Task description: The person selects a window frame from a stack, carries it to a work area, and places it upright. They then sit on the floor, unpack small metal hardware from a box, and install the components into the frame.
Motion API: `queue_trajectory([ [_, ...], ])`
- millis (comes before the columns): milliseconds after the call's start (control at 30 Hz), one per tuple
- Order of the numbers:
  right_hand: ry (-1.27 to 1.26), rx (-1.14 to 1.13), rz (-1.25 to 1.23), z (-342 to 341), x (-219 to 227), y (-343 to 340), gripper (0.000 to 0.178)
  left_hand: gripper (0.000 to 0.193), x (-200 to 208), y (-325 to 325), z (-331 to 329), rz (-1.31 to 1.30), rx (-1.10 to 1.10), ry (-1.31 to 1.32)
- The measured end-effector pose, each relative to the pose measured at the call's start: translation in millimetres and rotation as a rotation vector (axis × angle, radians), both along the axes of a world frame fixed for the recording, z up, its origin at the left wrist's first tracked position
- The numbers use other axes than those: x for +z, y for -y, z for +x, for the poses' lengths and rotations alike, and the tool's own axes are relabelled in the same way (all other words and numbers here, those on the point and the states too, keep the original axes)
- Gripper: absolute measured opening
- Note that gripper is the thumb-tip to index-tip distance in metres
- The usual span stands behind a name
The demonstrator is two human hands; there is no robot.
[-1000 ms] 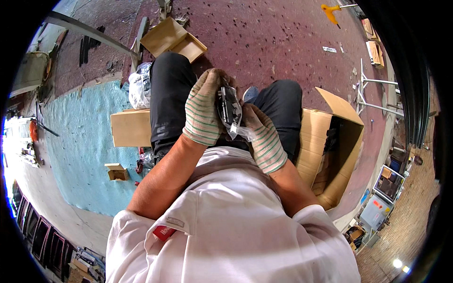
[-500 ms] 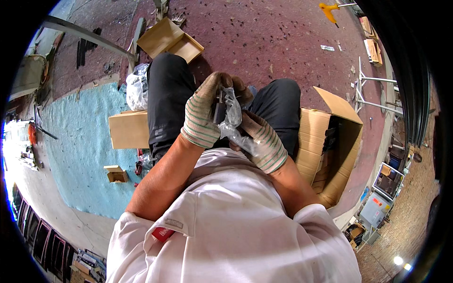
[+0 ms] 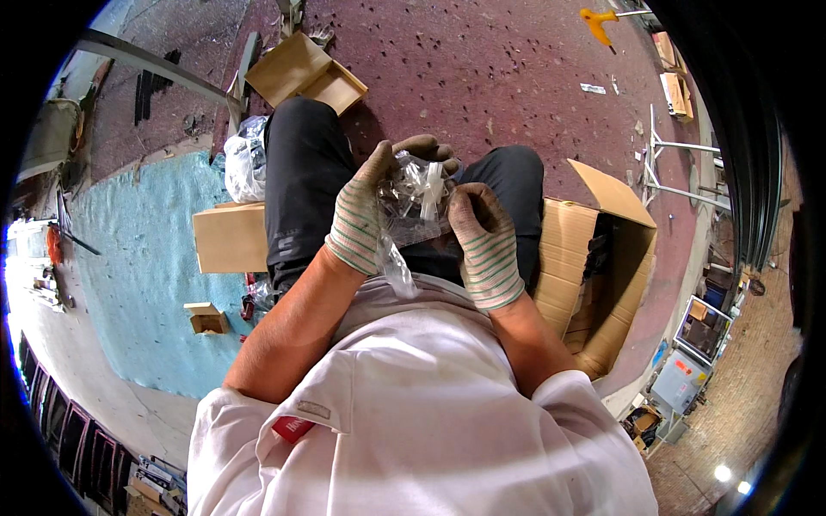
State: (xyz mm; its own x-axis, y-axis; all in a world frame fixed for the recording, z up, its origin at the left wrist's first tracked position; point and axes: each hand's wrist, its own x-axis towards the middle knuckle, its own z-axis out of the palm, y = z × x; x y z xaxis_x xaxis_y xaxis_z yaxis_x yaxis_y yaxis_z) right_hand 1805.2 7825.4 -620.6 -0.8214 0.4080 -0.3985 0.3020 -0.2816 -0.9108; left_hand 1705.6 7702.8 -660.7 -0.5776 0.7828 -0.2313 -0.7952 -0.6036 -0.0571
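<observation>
Between my two gloved hands, above my lap, is a clear plastic bag [image 3: 411, 193] with small pieces in it that I cannot make out. My left hand [image 3: 366, 198] cups the bag from its left side, thumb up and fingers curled behind it. A loose strip of the plastic hangs below, toward my shirt. At the bag's right edge, my right hand [image 3: 486, 236] is closed, with thumb and fingertips pinched on the plastic. Both gloves are pale with green stripes and dark, dirty fingers.
An open cardboard box [image 3: 568, 267] stands by my right leg. By my left leg are a closed carton [image 3: 231, 239], a white plastic bag [image 3: 245, 168] and a small open box [image 3: 206, 318] on a blue mat [image 3: 129, 284]. An open carton [image 3: 305, 73] lies ahead; a yellow-handled tool [image 3: 595, 26] is far right.
My hands have turned the bag so that it lies spread and faces up. The right hand has shifted slightly right, to the bag's edge, and a plastic strip now dangles below.
</observation>
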Motion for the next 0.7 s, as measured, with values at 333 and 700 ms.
queue_trajectory([
  [333,-0.093,0.193,0.694,-6,17,5,0.008,0.043,-9,5,8,-0.152,-0.074,0.083],
  [700,-0.250,0.264,0.865,-7,16,6,0.012,0.039,-20,13,2,-0.013,-0.073,0.126],
])
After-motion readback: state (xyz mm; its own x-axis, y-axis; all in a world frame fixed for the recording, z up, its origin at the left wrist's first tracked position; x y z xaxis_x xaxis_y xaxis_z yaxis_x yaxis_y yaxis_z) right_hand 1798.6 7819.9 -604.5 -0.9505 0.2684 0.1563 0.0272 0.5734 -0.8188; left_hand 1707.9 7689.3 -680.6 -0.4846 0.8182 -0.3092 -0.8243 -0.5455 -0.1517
